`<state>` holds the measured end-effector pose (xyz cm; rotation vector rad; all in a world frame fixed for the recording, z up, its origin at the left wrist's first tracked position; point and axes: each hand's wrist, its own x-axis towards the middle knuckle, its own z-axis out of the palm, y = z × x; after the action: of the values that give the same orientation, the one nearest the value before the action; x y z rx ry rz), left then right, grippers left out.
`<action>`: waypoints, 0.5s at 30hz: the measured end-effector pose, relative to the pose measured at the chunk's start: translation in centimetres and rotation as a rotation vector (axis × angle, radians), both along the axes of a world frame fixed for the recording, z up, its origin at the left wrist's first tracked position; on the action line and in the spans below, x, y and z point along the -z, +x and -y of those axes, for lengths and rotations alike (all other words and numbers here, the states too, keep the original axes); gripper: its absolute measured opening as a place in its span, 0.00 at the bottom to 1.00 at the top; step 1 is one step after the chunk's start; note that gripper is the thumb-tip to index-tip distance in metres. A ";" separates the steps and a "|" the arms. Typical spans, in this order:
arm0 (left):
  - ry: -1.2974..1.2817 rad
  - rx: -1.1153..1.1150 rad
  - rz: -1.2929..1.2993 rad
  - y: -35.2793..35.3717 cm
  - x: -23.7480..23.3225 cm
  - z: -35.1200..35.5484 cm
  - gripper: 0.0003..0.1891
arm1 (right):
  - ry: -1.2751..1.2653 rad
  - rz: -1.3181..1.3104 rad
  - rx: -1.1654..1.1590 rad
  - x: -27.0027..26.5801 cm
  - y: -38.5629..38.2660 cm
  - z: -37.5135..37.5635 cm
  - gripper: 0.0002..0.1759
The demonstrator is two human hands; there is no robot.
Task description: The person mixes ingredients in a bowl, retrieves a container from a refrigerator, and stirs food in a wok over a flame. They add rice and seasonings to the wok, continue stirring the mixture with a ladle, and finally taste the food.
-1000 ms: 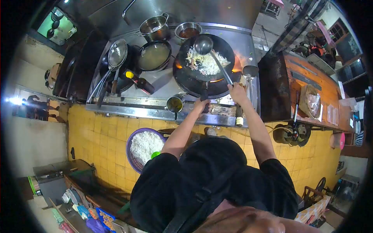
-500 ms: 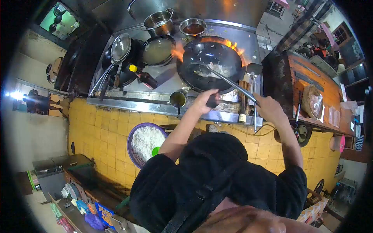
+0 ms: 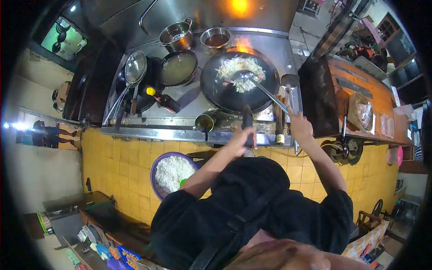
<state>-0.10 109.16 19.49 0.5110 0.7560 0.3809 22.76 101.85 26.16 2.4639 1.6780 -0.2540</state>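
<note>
My left hand (image 3: 243, 137) is wrapped round the handle (image 3: 247, 117) of a black wok (image 3: 219, 93). Chopped white food (image 3: 240, 67), which looks like rice with small pieces in it, is spread over the middle and far side of the wok. In my right hand (image 3: 300, 128) is the long handle of a metal ladle (image 3: 271, 94); its rounded head rests among the food. Orange flame (image 3: 243, 42) shows just beyond the wok's far rim. The burner below is hidden.
Left of the wok stand a pan of liquid (image 3: 179, 67), a dark sauce bottle (image 3: 168, 103), strainers (image 3: 136, 67) and a small pot (image 3: 205, 122). Behind are a steel pot (image 3: 176, 36) and a bowl (image 3: 216, 38). A purple basket (image 3: 155, 182) of rice sits on the floor.
The wok has levelled out from a tilt, and its food has spread across it. My left hand has come back toward my body with the handle. Flames round the rim have shrunk.
</note>
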 end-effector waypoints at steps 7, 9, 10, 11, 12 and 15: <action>0.269 -0.054 -0.073 0.6 9.8 -5.0 0.08 | 0.219 -0.427 0.033 -3.9 0.8 1.8 0.23; 0.307 -0.048 -0.063 1.1 12.3 -6.8 0.09 | 0.307 -0.627 0.091 0.7 0.2 -0.4 0.19; 0.264 -0.086 -0.092 1.4 11.7 -7.0 0.10 | 0.237 -0.706 0.197 6.2 0.1 -2.4 0.20; 0.218 -0.126 -0.121 1.5 11.4 -6.9 0.11 | 0.161 -0.784 0.303 10.6 0.1 -4.1 0.22; 0.213 -0.135 -0.114 1.6 11.5 -6.8 0.11 | 0.015 -0.637 0.042 11.2 0.1 -5.1 0.26; 0.213 -0.124 -0.088 1.5 12.3 -7.3 0.12 | 0.086 -0.526 0.059 11.7 0.8 -9.2 0.25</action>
<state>1.36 116.42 7.20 0.6861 0.8395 0.5604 23.60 111.06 14.47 2.6715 1.8219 -0.9258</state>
